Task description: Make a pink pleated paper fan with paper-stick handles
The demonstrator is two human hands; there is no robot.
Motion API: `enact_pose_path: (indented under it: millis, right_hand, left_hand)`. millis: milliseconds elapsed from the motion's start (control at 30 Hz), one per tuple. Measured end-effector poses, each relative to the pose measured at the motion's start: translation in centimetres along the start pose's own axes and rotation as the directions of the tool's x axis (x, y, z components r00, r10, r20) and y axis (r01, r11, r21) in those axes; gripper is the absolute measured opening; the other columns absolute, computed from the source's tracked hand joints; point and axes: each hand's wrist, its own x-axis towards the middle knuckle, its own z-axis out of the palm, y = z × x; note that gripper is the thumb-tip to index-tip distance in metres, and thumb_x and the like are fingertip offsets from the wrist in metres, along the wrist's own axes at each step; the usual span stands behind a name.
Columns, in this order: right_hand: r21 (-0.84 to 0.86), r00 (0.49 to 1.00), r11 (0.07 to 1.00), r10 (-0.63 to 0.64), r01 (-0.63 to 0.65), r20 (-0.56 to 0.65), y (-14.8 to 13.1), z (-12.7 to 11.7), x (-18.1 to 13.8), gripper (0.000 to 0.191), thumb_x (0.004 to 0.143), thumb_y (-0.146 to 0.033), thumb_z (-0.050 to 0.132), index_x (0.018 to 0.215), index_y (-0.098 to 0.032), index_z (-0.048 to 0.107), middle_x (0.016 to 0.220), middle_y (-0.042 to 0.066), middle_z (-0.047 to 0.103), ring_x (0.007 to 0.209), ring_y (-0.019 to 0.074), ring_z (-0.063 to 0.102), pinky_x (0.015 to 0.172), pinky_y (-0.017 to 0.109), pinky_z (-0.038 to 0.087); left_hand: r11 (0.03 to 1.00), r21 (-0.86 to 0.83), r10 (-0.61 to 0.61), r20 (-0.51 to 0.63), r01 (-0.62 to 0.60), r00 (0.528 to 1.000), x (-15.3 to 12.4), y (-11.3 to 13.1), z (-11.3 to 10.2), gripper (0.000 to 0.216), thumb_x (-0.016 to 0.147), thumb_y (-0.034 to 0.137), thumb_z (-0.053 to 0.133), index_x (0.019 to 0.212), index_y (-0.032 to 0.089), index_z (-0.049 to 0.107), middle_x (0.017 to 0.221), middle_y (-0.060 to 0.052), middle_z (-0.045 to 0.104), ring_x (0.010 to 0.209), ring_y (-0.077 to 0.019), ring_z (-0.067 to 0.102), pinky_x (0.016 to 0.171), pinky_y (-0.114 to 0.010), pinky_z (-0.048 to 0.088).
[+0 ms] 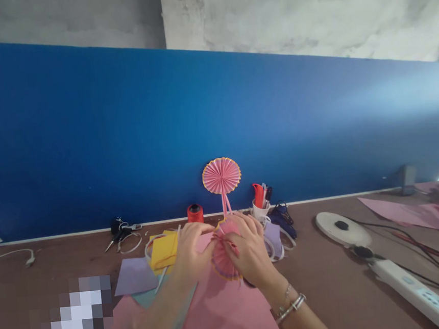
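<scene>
Both my hands work at a pink pleated paper fan (225, 264), round with a yellow edge, above a pink paper sheet (228, 314). On its left side, my left hand (196, 246) grips the fan between thumb and fingers. My right hand (248, 244) is closed over its middle and right side, thumb and fingertips pinching near the centre. These fingers cover much of the fan, and whether a small piece is pinched there is hidden. Just behind, a second round pink fan (221, 174) with paper strips hanging below it stands upright before the blue partition.
Left lie yellow paper (163, 250), purple paper (135, 276) and keys (119, 229). At the back are a red roll (195, 214) and a white cup (260, 209) of pens. Right are a round white base (342, 229), a power strip (418, 290), cables and pink paper (412, 214).
</scene>
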Motion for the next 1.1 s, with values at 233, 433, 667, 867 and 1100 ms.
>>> enact_pose_path:
  millis: [233, 433, 667, 867, 1100]
  right_hand:
    - [-0.019, 0.998, 0.999, -0.045, 0.046, 0.049, -0.3, 0.2, -0.2, 0.012, 0.079, -0.017, 0.059, 0.071, -0.023, 0.066, 0.127, 0.005, 0.054, 0.124, 0.0250, 0.038, 0.106, 0.045, 0.019]
    - [0.000, 0.998, 0.999, -0.048, 0.048, 0.042, -0.5, 0.1, -0.1, 0.013, 0.079, -0.016, 0.058, 0.072, -0.023, 0.066, 0.126, 0.004, 0.054, 0.122, 0.0249, 0.039, 0.105, 0.046, 0.020]
    - [0.117, 0.974, 0.978, 0.189, -0.174, -0.128, 1.6, 0.5, -0.1, 0.028, 0.084, -0.026, 0.052, 0.109, -0.023, 0.061, 0.123, 0.010, 0.054, 0.116, 0.0278, 0.045, 0.097, 0.048, 0.032]
    - [0.696, 0.689, 0.409, 0.705, -0.590, 0.170, 3.1, 1.0, 0.5, 0.047, 0.070, -0.044, 0.065, 0.108, -0.016, 0.058, 0.105, 0.012, 0.065, 0.099, 0.0280, 0.059, 0.082, 0.039, 0.047]
    - [0.778, 0.564, -0.073, 0.647, -0.624, 0.513, 2.3, 0.0, 0.5, 0.035, 0.057, -0.042, 0.078, 0.075, -0.016, 0.065, 0.069, 0.005, 0.070, 0.064, 0.0218, 0.065, 0.057, 0.029, 0.049]
  left_hand:
    - [0.790, 0.528, 0.263, 0.168, -0.312, 0.950, -0.5, 1.5, -0.7, 0.017, 0.083, 0.014, 0.053, 0.088, 0.024, 0.065, 0.081, -0.002, 0.061, 0.083, -0.0191, 0.051, 0.083, -0.039, 0.032]
    - [0.737, 0.570, 0.320, 0.180, -0.364, 0.930, -0.5, 1.4, -0.7, 0.015, 0.085, 0.016, 0.051, 0.084, 0.023, 0.065, 0.082, -0.003, 0.059, 0.082, -0.0183, 0.049, 0.085, -0.038, 0.030]
    - [0.895, 0.435, 0.185, -0.152, -0.103, 0.971, -0.5, -1.1, 0.0, 0.012, 0.081, 0.022, 0.059, 0.070, 0.022, 0.065, 0.072, -0.001, 0.061, 0.077, -0.0181, 0.053, 0.077, -0.035, 0.032]
    - [0.944, 0.331, 0.087, -0.192, -0.019, 0.978, -0.3, -2.5, 0.4, 0.016, 0.081, 0.028, 0.057, 0.069, 0.022, 0.065, 0.071, 0.000, 0.062, 0.076, -0.0183, 0.055, 0.076, -0.034, 0.034]
    - [0.928, 0.362, 0.145, -0.141, -0.085, 0.979, -0.4, -2.5, 0.4, 0.011, 0.079, 0.027, 0.063, 0.070, 0.022, 0.066, 0.073, 0.000, 0.064, 0.077, -0.0184, 0.055, 0.079, -0.035, 0.031]
